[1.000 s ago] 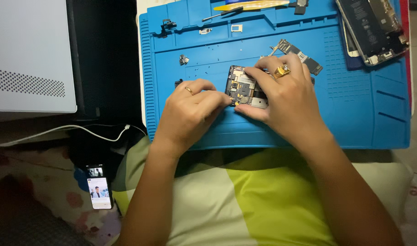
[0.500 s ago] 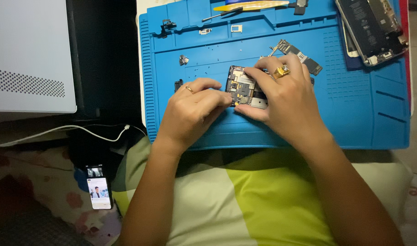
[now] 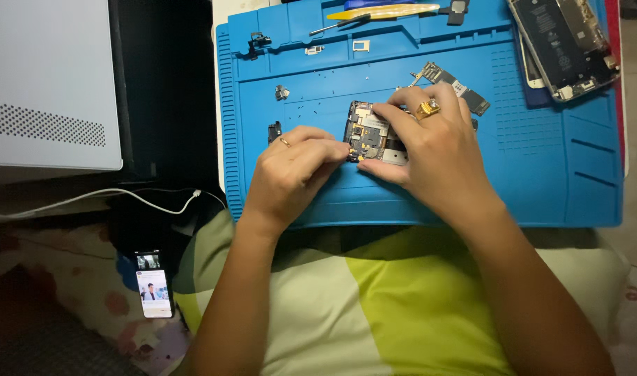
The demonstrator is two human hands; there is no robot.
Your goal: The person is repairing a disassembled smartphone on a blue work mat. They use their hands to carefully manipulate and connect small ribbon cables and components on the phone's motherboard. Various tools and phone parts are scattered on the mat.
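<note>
Board (image 3: 367, 136) between both hands' fingertips

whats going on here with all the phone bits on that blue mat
A person is working over a blue repair mat with bare hands. The right hand holds a small circuit board down on the mat, while the left hand pinches at the board's lower left edge. An opened phone lies at the mat's top right, a loose board strip sits behind the right hand, and a lit phone lies off to the left.
</note>
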